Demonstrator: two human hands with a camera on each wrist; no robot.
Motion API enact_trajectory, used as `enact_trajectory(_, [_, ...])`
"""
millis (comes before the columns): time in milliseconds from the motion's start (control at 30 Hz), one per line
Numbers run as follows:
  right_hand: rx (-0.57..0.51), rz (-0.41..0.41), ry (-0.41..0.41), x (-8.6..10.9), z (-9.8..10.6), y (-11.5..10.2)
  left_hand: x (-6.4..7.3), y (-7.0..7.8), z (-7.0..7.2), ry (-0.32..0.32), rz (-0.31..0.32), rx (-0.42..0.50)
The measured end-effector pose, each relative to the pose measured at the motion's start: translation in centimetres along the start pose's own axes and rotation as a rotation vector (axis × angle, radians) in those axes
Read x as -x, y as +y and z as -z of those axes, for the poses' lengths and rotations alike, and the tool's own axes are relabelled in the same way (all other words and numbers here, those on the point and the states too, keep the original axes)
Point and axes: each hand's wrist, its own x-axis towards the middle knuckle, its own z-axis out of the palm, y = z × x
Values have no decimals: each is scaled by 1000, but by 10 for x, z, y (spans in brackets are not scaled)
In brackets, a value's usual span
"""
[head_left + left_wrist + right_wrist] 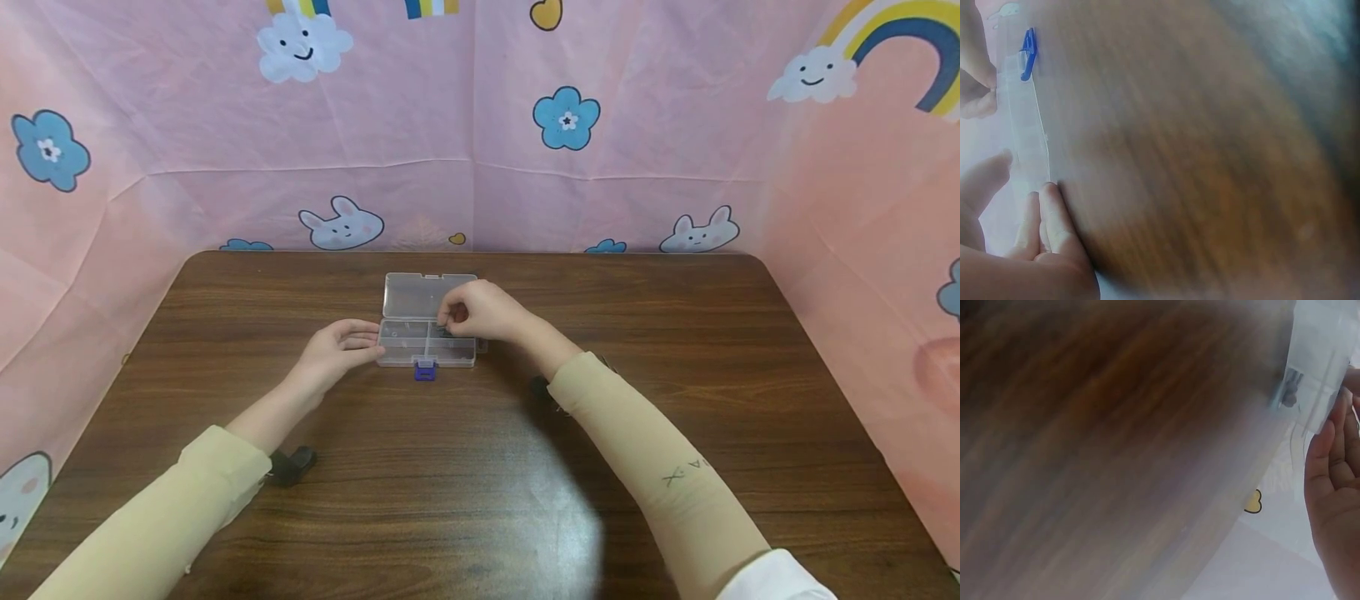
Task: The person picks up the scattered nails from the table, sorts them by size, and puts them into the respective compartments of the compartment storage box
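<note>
A clear plastic compartment box lies open on the table, its hinged lid folded back and a blue latch at the front. My left hand holds the box's left end, thumb near the front corner and fingers along the side. Over the back right compartment, the fingertips of my right hand are pinched together at a small dark piece, mostly hidden beneath them. The right wrist view shows small dark bits through the box wall.
A small clear tab-like piece shows at the box's right end. The brown wooden table ends at a pink patterned cloth behind and at both sides. Dark wrist straps hang below the sleeves.
</note>
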Motion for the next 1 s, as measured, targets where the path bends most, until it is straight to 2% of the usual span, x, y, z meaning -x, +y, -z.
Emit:
enact_trajectory(500, [-31, -3, -17, 0, -1, 5, -1, -1, 0, -4, 7, 11])
enact_trajectory(700, [-71, 2, 9, 7, 7, 9, -4, -3, 1, 2, 1, -2])
enact_trajectory(1000, [-64, -53, 53, 28, 28, 22, -3, 0, 0, 1, -1, 6])
